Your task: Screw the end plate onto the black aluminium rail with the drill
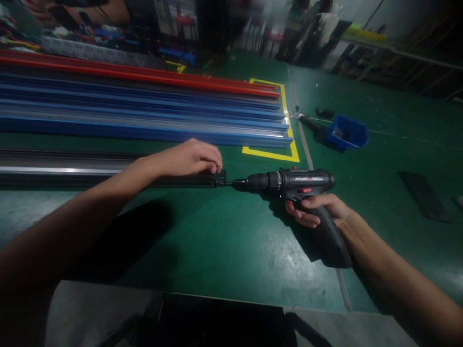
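My right hand (318,209) is wrapped round the grip of a black cordless drill (307,180), which points left. The drill's bit meets a small black end piece (220,177) at the right end of a long black and silver metal profile (72,168). My left hand (197,156) lies over that end of the profile, its fingers curled down and closed on it beside the end piece. Its fingertips are partly hidden, and any screw at the bit's tip is too small to make out.
Several long blue profiles (181,118) and red profiles (162,72) lie behind, ending inside yellow tape (271,155) on the green table (224,241). A blue bin (349,132) stands at right, near a dark flat object (423,195). Another person's arm (104,12) shows at upper left.
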`<state>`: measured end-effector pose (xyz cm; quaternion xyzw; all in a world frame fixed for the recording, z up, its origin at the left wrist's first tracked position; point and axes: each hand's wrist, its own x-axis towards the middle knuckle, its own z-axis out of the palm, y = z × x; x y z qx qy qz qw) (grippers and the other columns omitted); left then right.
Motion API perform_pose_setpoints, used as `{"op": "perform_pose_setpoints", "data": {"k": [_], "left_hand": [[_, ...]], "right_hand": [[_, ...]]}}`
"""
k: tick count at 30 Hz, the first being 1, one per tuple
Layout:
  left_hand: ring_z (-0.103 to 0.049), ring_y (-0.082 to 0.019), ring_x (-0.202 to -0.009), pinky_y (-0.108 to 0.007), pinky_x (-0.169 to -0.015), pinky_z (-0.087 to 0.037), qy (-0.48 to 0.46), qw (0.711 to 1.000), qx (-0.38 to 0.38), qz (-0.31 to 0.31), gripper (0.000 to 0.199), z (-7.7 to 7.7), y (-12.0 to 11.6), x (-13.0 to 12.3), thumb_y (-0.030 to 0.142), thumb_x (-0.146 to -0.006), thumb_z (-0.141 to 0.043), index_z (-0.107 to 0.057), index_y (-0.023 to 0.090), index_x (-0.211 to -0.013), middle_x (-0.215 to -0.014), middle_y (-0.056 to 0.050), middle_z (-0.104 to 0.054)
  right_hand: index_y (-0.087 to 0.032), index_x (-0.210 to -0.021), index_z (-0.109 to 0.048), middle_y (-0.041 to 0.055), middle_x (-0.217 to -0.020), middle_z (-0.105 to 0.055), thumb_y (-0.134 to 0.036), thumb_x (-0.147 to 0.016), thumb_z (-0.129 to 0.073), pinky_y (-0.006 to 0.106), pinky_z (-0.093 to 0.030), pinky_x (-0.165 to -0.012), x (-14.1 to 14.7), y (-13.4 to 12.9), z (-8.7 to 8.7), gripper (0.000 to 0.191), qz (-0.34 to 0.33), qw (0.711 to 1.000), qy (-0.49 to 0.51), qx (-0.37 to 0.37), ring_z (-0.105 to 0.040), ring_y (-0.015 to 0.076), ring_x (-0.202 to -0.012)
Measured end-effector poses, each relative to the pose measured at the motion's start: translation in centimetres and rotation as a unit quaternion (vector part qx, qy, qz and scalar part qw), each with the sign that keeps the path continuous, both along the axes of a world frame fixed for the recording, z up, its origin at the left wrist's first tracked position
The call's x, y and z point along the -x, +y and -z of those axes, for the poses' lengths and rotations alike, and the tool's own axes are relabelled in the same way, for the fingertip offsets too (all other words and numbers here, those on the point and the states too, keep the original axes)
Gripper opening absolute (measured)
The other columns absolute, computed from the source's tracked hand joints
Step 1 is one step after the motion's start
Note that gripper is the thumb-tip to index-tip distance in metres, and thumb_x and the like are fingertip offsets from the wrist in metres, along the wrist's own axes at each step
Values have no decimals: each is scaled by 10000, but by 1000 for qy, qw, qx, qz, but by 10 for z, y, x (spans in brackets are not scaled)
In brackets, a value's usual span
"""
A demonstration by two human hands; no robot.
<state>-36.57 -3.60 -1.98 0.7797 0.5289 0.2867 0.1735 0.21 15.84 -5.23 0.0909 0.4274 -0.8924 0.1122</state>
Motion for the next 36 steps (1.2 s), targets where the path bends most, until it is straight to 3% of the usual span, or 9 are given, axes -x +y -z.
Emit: {"op": "perform_pose_setpoints", "data": {"k": [36], "left_hand": [[-717, -120, -833, -229, -798, -517, 4, 1000, -3, 0, 199, -1, 0, -1, 194, -941, -623, -814, 234, -904, -957, -1, -792]], "right_hand": [[1, -1054, -739, 88, -886, -673, -206, -965, -655, 154, -577, -580, 1, -1, 1, 240, -13, 999, 26, 25, -505, 39, -526]]}}
